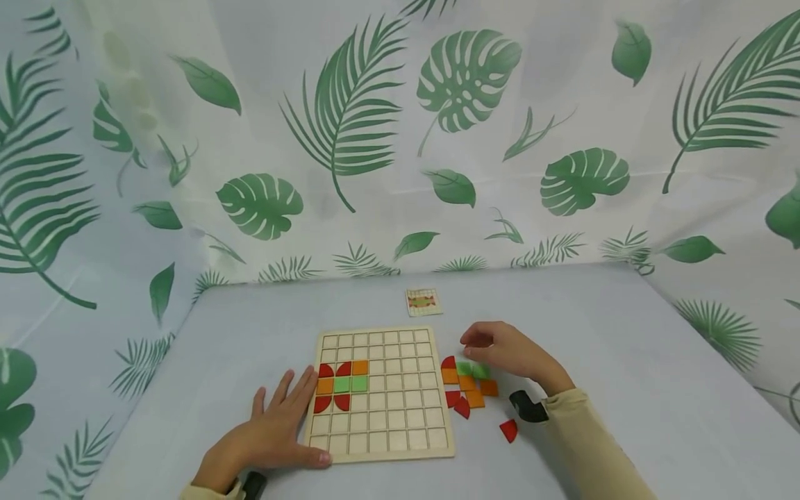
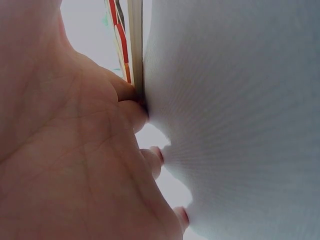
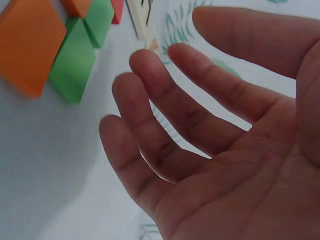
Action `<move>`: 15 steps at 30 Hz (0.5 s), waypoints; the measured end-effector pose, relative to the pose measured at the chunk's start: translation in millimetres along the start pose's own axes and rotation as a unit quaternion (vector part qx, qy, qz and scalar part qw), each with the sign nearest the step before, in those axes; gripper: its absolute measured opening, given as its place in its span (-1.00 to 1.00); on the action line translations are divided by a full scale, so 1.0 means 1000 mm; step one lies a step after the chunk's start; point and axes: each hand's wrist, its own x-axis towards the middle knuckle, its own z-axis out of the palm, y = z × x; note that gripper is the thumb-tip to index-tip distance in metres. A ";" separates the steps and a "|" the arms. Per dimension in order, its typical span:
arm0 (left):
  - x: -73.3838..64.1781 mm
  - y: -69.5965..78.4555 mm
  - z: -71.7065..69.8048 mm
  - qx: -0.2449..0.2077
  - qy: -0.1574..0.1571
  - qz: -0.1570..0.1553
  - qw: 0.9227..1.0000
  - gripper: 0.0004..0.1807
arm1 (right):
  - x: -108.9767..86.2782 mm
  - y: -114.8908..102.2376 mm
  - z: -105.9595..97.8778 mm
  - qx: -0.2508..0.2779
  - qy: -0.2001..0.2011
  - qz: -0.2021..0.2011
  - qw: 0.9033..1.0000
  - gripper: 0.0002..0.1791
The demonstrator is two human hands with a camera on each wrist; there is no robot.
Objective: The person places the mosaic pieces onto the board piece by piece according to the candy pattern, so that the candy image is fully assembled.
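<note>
A wooden grid board (image 1: pixel 387 421) lies on the table with red quarter-round tiles (image 1: pixel 322 403), orange squares (image 1: pixel 360 367) and green squares (image 1: pixel 359 384) set in its left cells. My left hand (image 1: pixel 275 423) rests spread along the board's left edge, thumb at the near-left corner. In the left wrist view the fingers touch the table beside the board's side wall (image 2: pixel 135 45). My right hand (image 1: pixel 506 351) hovers above the loose tiles right of the board. Its fingers are loosely bent with nothing between them, as the right wrist view shows. Green tiles (image 3: pixel 74 65) lie below it.
Loose orange tiles (image 1: pixel 475 398) and red tiles (image 1: pixel 461 407) lie in a cluster at the board's right edge. One red quarter-round (image 1: pixel 509 430) sits apart, nearer me. A small pattern card (image 1: pixel 423 303) lies behind the board. A leaf-print curtain (image 1: pixel 375 139) hangs around the table.
</note>
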 end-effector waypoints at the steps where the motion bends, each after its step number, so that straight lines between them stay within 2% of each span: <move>1: 0.001 0.001 -0.001 0.002 0.001 0.001 1.000 0.53 | -0.001 0.001 -0.003 -0.003 0.000 0.000 1.000 -0.76; 6: 0.004 0.003 -0.001 0.009 0.004 0.002 1.000 0.52 | -0.012 0.003 -0.011 -0.002 0.013 0.007 1.000 -0.75; 15: 0.003 -0.004 0.002 0.007 -0.007 -0.006 1.000 0.56 | -0.033 0.017 -0.011 -0.022 -0.001 0.020 1.000 -0.74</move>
